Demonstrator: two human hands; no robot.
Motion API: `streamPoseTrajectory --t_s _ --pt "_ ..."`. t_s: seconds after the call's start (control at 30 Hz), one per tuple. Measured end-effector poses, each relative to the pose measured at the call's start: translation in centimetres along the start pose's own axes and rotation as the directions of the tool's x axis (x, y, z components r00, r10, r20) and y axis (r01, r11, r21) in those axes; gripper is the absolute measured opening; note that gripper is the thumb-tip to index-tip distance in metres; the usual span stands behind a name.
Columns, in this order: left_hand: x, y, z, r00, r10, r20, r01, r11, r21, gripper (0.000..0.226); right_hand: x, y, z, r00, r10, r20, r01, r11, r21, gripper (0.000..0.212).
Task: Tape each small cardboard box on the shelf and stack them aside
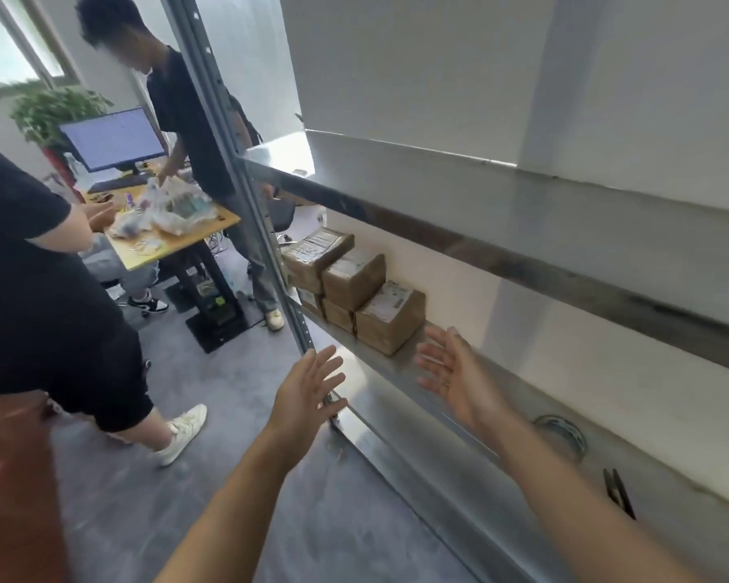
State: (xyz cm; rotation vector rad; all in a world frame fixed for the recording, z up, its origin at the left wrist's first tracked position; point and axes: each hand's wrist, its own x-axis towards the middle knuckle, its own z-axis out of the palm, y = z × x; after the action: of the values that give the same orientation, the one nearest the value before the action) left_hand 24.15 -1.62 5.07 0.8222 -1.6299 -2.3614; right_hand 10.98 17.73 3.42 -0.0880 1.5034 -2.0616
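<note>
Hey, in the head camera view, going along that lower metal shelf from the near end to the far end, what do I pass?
Black scissors → roll of clear tape → right hand, open above the shelf → single cardboard box → stacked cardboard boxes at the far end.

Five cardboard boxes [390,315], one tape roll [561,437], one scissors [618,492].

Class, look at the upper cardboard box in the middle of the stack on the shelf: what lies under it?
Under the upper middle box sits another cardboard box, of which only the front face shows. Its top is covered, and the single box hides its right side. Both hands are open, touching nothing.
</note>
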Motion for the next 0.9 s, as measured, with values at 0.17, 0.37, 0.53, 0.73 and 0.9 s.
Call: streamPoseTrajectory --t_s 0.17,0.37,0.53,0.73,0.9 --pt "6.3 1.5 -0.9 0.999 -0.041 0.023 0.041 0.999 0.008 0.050 4.7 -0.2 0.7 0.999 0.027 -0.043 -0.031 0.995 -0.094 0.037" --pt "13.1 1.4 -2.0 0.996 -0.073 0.059 0.071 0.997 0.041 0.040 9.7 0.8 2.3 0.992 0.039 -0.119 -0.071 0.959 -0.273 0.032" --pt "18.2 0.2 -2.2 0.990 -0.120 0.070 0.117 0.992 0.051 0.050 13.1 0.8 4.7 0.981 -0.011 -0.196 -0.089 0.864 -0.496 0.036" --pt "22.5 -1.5 -1.7 0.978 -0.180 0.108 0.163 0.975 0.152 0.056 17.8 1.0 5.8 0.928 -0.001 -0.372 -0.214 0.818 -0.534 0.055" --pt "24.7 -3.0 -1.5 0.976 -0.187 0.108 0.164 0.967 0.193 0.051 19.0 2.2 6.1 0.885 0.052 -0.462 -0.280 0.852 -0.442 0.054"
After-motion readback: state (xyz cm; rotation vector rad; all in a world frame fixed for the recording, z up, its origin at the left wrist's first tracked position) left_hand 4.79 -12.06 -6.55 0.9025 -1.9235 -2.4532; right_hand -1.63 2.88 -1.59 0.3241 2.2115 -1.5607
